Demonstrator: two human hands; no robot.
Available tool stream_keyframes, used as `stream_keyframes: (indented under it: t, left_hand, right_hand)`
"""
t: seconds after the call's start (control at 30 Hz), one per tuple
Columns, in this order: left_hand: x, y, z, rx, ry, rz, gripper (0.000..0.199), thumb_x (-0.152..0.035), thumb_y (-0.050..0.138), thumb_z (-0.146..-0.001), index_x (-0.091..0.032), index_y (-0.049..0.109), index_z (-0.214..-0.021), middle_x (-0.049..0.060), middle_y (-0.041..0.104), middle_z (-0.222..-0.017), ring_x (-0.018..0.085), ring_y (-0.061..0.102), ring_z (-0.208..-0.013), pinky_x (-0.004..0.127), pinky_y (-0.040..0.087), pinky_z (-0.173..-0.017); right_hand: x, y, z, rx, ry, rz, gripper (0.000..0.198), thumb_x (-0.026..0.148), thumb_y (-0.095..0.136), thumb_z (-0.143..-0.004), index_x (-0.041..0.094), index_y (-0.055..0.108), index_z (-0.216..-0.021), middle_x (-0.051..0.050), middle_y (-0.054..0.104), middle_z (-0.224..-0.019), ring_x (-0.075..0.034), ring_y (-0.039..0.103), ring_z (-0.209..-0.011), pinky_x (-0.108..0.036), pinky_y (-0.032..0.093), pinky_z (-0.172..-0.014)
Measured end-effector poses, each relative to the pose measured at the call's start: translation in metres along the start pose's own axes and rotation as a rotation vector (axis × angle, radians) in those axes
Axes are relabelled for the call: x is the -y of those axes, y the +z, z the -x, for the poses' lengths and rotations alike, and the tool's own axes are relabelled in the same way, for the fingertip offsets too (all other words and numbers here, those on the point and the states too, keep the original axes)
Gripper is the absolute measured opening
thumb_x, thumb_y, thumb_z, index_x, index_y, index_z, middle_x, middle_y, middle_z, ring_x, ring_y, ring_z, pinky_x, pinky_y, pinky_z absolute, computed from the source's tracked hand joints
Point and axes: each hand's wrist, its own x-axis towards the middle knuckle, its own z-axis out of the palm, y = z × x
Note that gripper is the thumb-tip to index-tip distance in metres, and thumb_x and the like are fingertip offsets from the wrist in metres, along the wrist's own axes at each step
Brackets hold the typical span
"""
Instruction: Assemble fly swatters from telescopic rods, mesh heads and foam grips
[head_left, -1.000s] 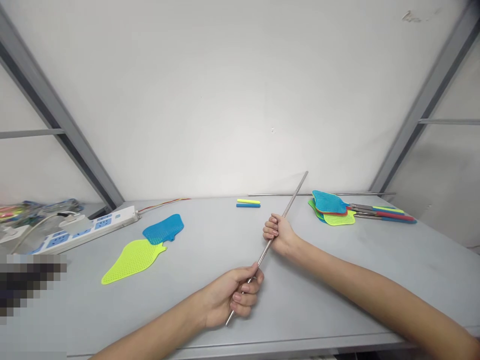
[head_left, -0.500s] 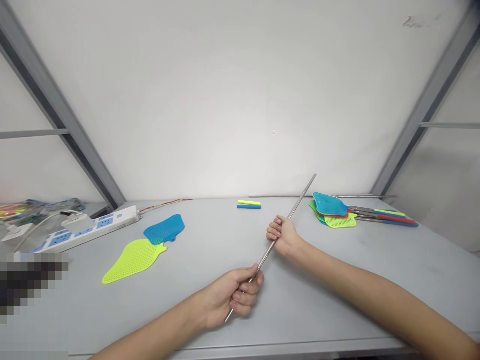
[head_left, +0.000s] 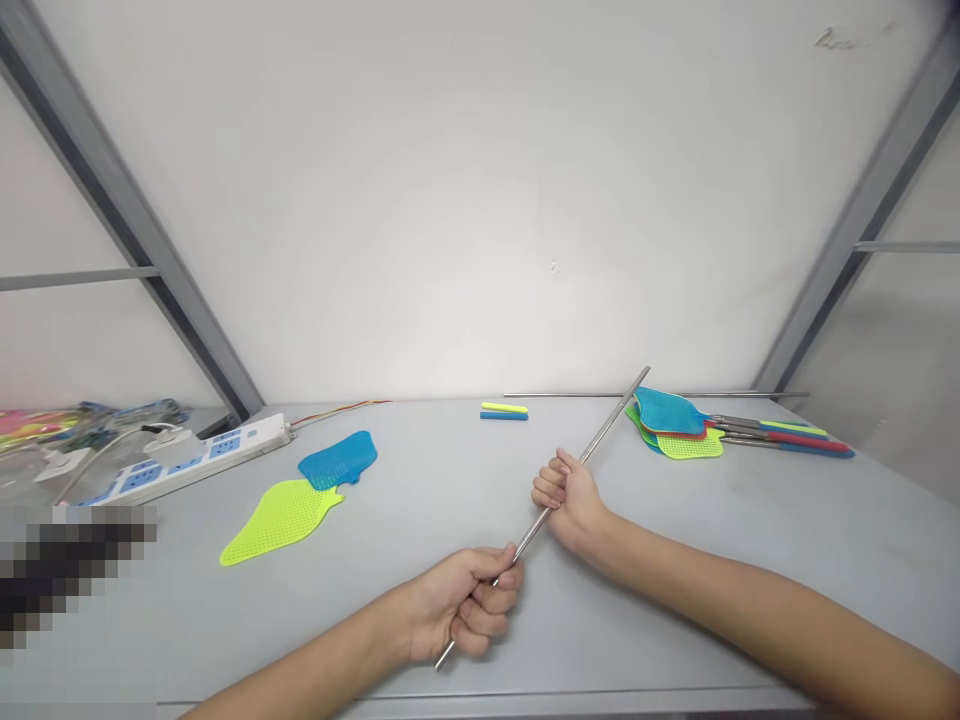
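Observation:
A thin metal rod point(head_left: 611, 420) slants across the middle of the view, its near end low and its far end up to the right. My left hand point(head_left: 476, 600) is closed round its lower part, with a short end sticking out below the fist. Farther up, my right hand point(head_left: 568, 495) is wrapped round the rod near its middle. To the left lie a blue fly swatter head point(head_left: 339, 461) and a yellow-green swatter head point(head_left: 281, 520), overlapping slightly. At the back are a yellow grip tube point(head_left: 505, 407) and a blue grip tube point(head_left: 504, 416), side by side.
Several fly swatters point(head_left: 671, 412) with metal shafts are piled at the right. Another thin rod point(head_left: 570, 395) runs along the wall. A power strip point(head_left: 217, 455) with plugs lies at the left, near bagged items point(head_left: 112, 420). The grey table point(head_left: 420, 500) meets a white wall.
The rod has shifted slightly down, with more of its near end showing below my left fist. Both hands keep their hold. The whole view has moved a little.

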Motion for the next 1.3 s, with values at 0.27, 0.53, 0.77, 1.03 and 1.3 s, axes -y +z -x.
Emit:
stream_keyframes:
  t: [0.27, 0.53, 0.77, 1.03, 1.3]
  left_hand:
    - [0.001, 0.001, -0.001, 0.014, -0.004, -0.011, 0.025, -0.035, 0.039, -0.079, -0.016, 0.035, -0.063, -0.008, 0.017, -0.043, 0.002, 0.008, -0.033, 0.012, 0.005, -0.027]
    - [0.002, -0.001, -0.003, 0.059, -0.013, 0.02, 0.025, -0.034, 0.036, -0.081, -0.016, 0.036, -0.063, -0.007, 0.019, -0.042, 0.003, 0.01, -0.032, 0.012, 0.007, -0.026]
    - [0.002, -0.002, -0.004, 0.065, -0.014, 0.018, 0.027, -0.035, 0.034, -0.082, -0.015, 0.036, -0.062, -0.007, 0.019, -0.041, 0.003, 0.009, -0.032, 0.013, 0.006, -0.026]
    - [0.002, -0.002, -0.003, 0.084, -0.021, -0.001, 0.028, -0.035, 0.032, -0.082, -0.016, 0.036, -0.062, -0.007, 0.018, -0.041, 0.003, 0.008, -0.032, 0.013, 0.006, -0.026]
    - [0.003, -0.002, -0.005, 0.104, -0.014, -0.006, 0.028, -0.035, 0.032, -0.082, -0.016, 0.036, -0.063, -0.007, 0.019, -0.041, 0.003, 0.008, -0.031, 0.013, 0.006, -0.026]
  right_hand:
    - [0.0, 0.001, 0.005, 0.005, 0.013, -0.01, 0.034, 0.027, 0.035, -0.078, 0.018, 0.02, -0.049, 0.009, 0.013, -0.034, -0.004, 0.011, -0.028, -0.016, 0.008, -0.028]
    - [-0.004, -0.001, 0.007, 0.005, 0.021, 0.046, 0.033, 0.026, 0.033, -0.08, 0.018, 0.02, -0.05, 0.01, 0.013, -0.035, -0.004, 0.012, -0.028, -0.016, 0.011, -0.027]
    - [-0.006, -0.004, 0.008, 0.012, 0.025, 0.043, 0.033, 0.026, 0.033, -0.079, 0.018, 0.02, -0.05, 0.009, 0.013, -0.036, -0.004, 0.011, -0.028, -0.016, 0.01, -0.027]
    - [-0.009, -0.002, 0.013, 0.028, 0.008, 0.035, 0.033, 0.026, 0.036, -0.078, 0.018, 0.021, -0.05, 0.01, 0.013, -0.036, -0.004, 0.011, -0.028, -0.016, 0.01, -0.027]
    - [-0.012, -0.001, 0.019, 0.024, -0.002, 0.065, 0.032, 0.027, 0.036, -0.077, 0.018, 0.021, -0.05, 0.01, 0.012, -0.037, -0.004, 0.011, -0.029, -0.016, 0.01, -0.028]
